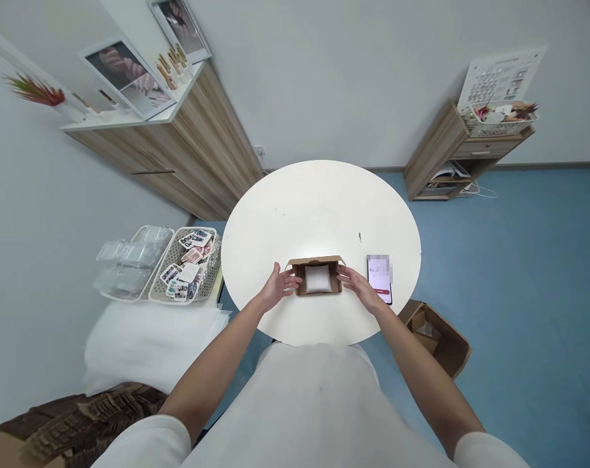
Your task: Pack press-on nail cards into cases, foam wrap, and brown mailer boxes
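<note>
A small brown cardboard box (297,287) stands on the white round table with its lid raised at the far side. Inside it lies a white wrapped packet (318,279). At the box's left side is my left hand (278,286), fingers apart and fingertips by the side wall. My right hand (357,282) is at the right side, its fingers stretched out toward the box edge. Neither hand is closed around anything. Whether the fingertips press on the cardboard is hard to make out.
A phone (379,279) lies right of my right hand on the table (314,201). An open carton (441,335) stands on the floor at right. Baskets of cards (185,266) and clear packets (133,260), white foam sheets (143,341) and flat cardboard (80,426) are at left.
</note>
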A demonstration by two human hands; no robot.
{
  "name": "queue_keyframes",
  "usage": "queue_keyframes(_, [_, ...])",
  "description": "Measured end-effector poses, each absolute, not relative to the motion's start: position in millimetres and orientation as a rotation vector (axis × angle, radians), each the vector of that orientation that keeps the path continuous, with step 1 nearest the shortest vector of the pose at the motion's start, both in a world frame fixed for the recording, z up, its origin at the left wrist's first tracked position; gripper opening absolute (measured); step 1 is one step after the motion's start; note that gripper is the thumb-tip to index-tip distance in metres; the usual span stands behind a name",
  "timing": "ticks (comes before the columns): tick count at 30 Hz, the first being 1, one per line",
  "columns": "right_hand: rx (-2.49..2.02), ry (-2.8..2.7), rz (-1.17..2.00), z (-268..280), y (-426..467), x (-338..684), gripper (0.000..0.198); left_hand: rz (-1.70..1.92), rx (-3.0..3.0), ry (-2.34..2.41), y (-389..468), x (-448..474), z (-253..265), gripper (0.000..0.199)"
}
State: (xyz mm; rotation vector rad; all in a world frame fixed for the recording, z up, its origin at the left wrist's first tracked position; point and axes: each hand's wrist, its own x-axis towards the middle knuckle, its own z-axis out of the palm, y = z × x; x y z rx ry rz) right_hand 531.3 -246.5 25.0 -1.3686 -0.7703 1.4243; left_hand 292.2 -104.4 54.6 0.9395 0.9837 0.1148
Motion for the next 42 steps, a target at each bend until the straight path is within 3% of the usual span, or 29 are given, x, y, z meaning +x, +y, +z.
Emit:
queue_keyframes(6, [-1.484, -0.904, 1.404, 22.7, -251.3, 533.2, 0.057, -0.068, 1.087, 1.078, -103.7, 288.6, 51.1, 0.082])
queue_keyframes(11, [-1.655, -0.865, 1.258, 20.1, -253.0, 541.2, 0.053, 0.049, 1.402, 1.389, -108.8, 283.1, 43.8, 0.065])
queue_keyframes(17, [-1.818, -1.162, 1.057, 33.9, -241.5, 530.1, 0.043, 0.154, 1.816, 1.221, -128.8, 298.8, 46.0, 0.051])
queue_keyframes(22, [-2.184, -1.58, 0.883, 19.6, -246.3, 506.2, 0.037, -0.036, 2.126, 1.195, -152.7, 303.4, 35.3, 0.034])
queue_keyframes(32, [-2.256, -1.624, 0.576, -10.8, -279.5, 496.4, 0.063, 0.076, 2.047, 1.282, -175.3, 276.3, 12.9, 0.071])
queue_keyframes(42, [-2.088, -1.664, 0.66, -27.8, -297.2, 486.5, 0.084, 0.175, 1.83, 1.159, -180.7, 274.5, 8.2, 0.075])
